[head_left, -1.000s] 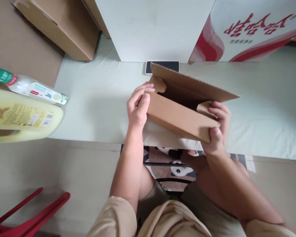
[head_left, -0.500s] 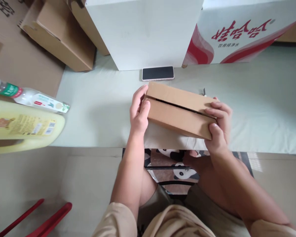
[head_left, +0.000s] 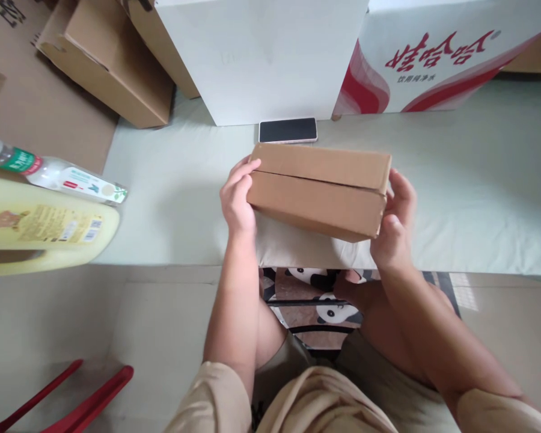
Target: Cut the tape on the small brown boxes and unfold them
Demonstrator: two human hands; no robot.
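Observation:
A small brown cardboard box (head_left: 318,201) is held up between my two hands over the front part of the cloth-covered table. A lengthwise seam runs along its top, and the two flaps lie nearly flush. My left hand (head_left: 240,195) wraps the box's left end, thumb and fingers closed on it. At the opposite end, my right hand (head_left: 397,222) presses against the short side, its fingers partly hidden behind the box. Just beyond the box lies a phone (head_left: 288,130) with a dark screen.
White cartons (head_left: 261,60) stand along the back, one with red lettering. Larger brown boxes (head_left: 117,66) fill the back left. A plastic bottle (head_left: 49,171) and a yellow jug (head_left: 49,225) are at the left. Red bars (head_left: 94,400) show at the lower left, above the floor.
The box has shifted a little left and turned flatter to me. The gap along its seam has narrowed. My right fingers have moved off the top onto the end.

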